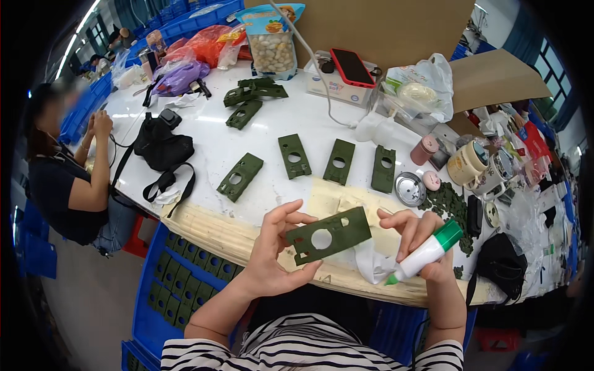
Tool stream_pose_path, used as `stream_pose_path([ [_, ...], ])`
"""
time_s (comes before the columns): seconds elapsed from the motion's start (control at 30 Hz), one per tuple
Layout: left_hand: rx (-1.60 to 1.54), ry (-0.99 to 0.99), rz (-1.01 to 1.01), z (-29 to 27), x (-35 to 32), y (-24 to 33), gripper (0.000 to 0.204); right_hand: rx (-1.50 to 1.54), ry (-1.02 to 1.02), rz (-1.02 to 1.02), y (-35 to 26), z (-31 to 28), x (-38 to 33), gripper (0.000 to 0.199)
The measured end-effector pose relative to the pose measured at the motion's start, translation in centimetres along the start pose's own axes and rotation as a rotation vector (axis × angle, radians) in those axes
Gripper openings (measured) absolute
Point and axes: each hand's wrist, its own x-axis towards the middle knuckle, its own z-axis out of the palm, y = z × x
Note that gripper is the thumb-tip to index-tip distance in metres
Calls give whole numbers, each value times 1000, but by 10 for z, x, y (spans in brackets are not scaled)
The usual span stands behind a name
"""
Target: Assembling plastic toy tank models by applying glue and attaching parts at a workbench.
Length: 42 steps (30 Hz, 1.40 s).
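Raised over the table's near edge, a dark green plastic plate with a round hole [337, 237] is gripped at its left end by my left hand [269, 253], thumb below and fingers above. My right hand [411, 234] is wrapped around a white squeeze bottle [423, 256] with a green bottom and a green pointed nozzle. The bottle is tilted, its nozzle down and to the left, apart from the plate. Beyond my hands, similar green plates [339, 162] lie spaced out in a row on the table. A few more green plates [245, 114] are heaped farther back.
Small green pieces [448, 207] lie piled at the right, beside a round metal lid [410, 188] and mugs [467, 162]. A black bag [162, 143] rests at the left. Below the table edge, a blue crate [143, 272] holds more plates. A person [71, 167] sits at the left.
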Motion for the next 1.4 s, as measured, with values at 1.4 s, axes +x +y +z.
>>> stream_pose_path([
  [1.4, -637, -543, -430, 30, 80, -24, 58, -385, 236, -100, -12, -6, -3, 38],
])
